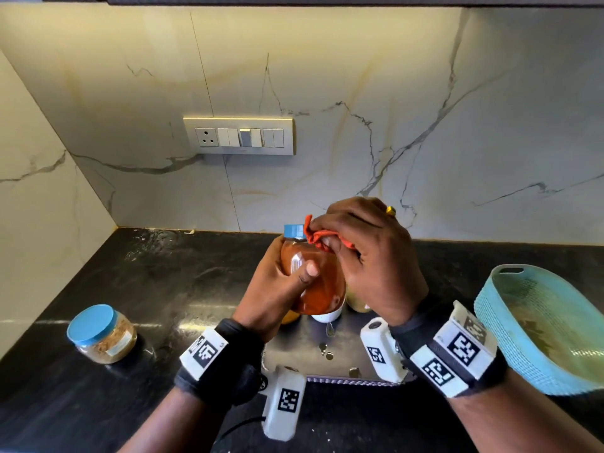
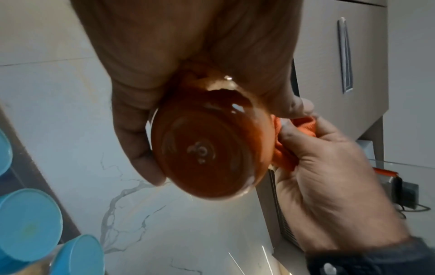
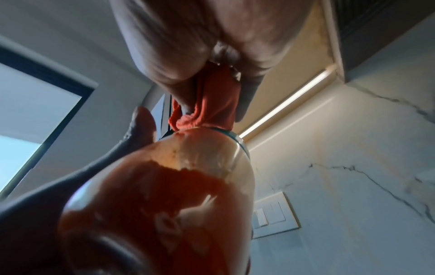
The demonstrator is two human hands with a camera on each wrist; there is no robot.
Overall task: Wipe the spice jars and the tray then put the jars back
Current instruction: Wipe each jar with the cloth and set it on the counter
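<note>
Nearest, a steel tray (image 1: 295,349) lay on the dark surface (image 1: 157,279). Above it, a red spice jar (image 1: 315,282) was gripped by the left hand (image 1: 277,289), fingers curled round it, while an orange cloth (image 1: 322,238), bunched in the right hand (image 1: 369,256), was pressed near its blue lid (image 1: 293,230). A brown spice jar (image 1: 103,333) stood left, a blue basket (image 1: 536,325) right.

The right hand (image 1: 366,259) hides most of the orange cloth (image 1: 318,237); jars behind the red jar (image 1: 313,282) are barely visible.
</note>
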